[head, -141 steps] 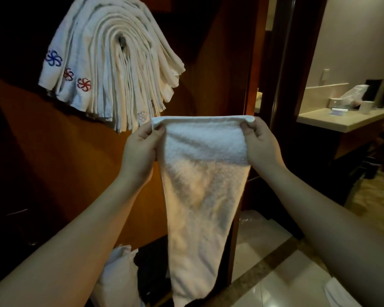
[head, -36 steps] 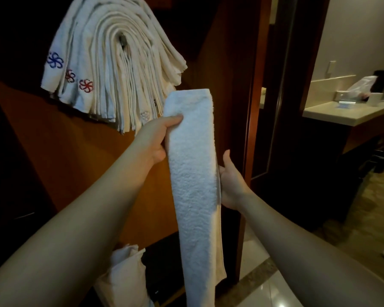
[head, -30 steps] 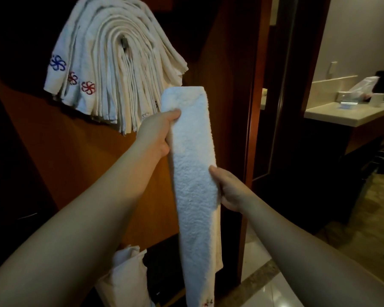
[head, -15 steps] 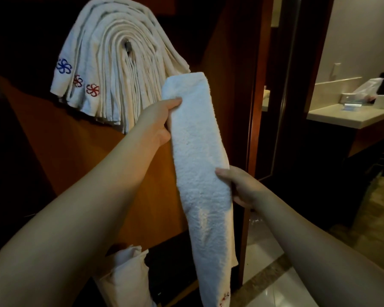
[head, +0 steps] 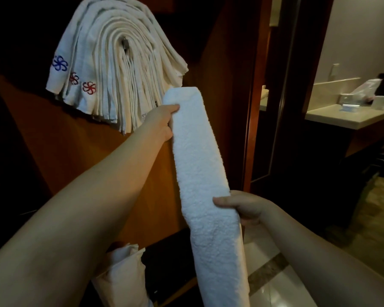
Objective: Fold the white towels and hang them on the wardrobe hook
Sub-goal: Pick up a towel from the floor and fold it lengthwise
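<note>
1. Dim, warm light fills my feed: an orange-brown wardrobe panel takes up the left side, a dark door frame runs down the middle, and a pale counter with a tissue box sits far right above the glossy tiled floor.
2. High on the panel a thick fan of folded towels hangs over the hook, of which I see only a small metal glint; blue and red flower emblems mark the towels' left ends.
3. Against half a second ago, the folded towel now leans with its top further left, just below the lower right corner of the hung stack, and my right hand has slid lower along the strip.
4. Compared with nearly five seconds back, the towel is no longer stretched wide between both hands; it is a narrow long strip.
5. My left hand pinches the strip's left edge near the top, thumb lying across the front, fingers hidden behind.
6. The right hand grips the right edge lower down, thumb pressed on the front face, fingers wrapped out of sight.
7. The strip's lower end runs past the bottom of the frame.
8. A white bag sits low beside the wardrobe, under my left forearm.
</note>
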The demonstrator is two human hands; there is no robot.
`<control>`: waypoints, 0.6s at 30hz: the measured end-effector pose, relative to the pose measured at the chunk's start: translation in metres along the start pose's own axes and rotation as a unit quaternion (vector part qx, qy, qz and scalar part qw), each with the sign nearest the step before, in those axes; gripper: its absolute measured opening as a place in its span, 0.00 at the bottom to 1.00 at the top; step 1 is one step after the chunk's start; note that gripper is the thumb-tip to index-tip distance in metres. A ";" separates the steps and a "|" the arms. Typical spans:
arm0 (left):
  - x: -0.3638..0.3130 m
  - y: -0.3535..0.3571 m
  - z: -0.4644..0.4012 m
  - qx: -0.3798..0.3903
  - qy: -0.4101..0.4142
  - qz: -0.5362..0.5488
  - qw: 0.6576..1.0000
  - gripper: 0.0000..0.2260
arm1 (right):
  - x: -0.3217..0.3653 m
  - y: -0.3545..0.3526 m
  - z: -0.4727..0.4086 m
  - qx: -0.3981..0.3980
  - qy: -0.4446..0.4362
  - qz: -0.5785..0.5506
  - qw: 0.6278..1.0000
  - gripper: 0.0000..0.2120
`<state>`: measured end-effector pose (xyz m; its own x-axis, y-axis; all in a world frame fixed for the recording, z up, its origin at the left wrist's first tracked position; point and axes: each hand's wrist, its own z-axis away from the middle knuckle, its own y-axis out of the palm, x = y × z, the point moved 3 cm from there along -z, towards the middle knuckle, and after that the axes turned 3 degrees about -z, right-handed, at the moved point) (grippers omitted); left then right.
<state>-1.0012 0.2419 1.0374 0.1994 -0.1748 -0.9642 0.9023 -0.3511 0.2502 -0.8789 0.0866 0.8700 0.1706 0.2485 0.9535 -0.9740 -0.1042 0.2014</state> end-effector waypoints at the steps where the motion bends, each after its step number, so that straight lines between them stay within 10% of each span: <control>1: 0.003 0.001 -0.001 -0.007 -0.002 -0.008 1.000 0.23 | 0.000 0.001 0.001 0.001 0.004 -0.006 1.000 0.44; 9: 0.058 -0.016 -0.030 0.015 -0.043 -0.085 0.995 0.21 | 0.026 0.012 0.017 0.008 -0.056 -0.128 0.990 0.32; 13: 0.100 -0.027 -0.034 0.050 -0.065 -0.141 0.987 0.36 | 0.057 0.006 0.017 -0.088 -0.126 -0.165 0.974 0.24; 18: 0.112 -0.026 0.026 -0.002 0.159 -0.235 0.959 0.18 | 0.081 -0.008 0.010 -0.193 -0.184 -0.196 0.943 0.23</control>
<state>-1.0120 0.2076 0.9252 -0.1240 0.2920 -0.9483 0.9222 -0.3189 -0.2187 -0.8557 0.0975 0.9480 0.5009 -0.1641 0.8498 -0.7943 0.3028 0.5267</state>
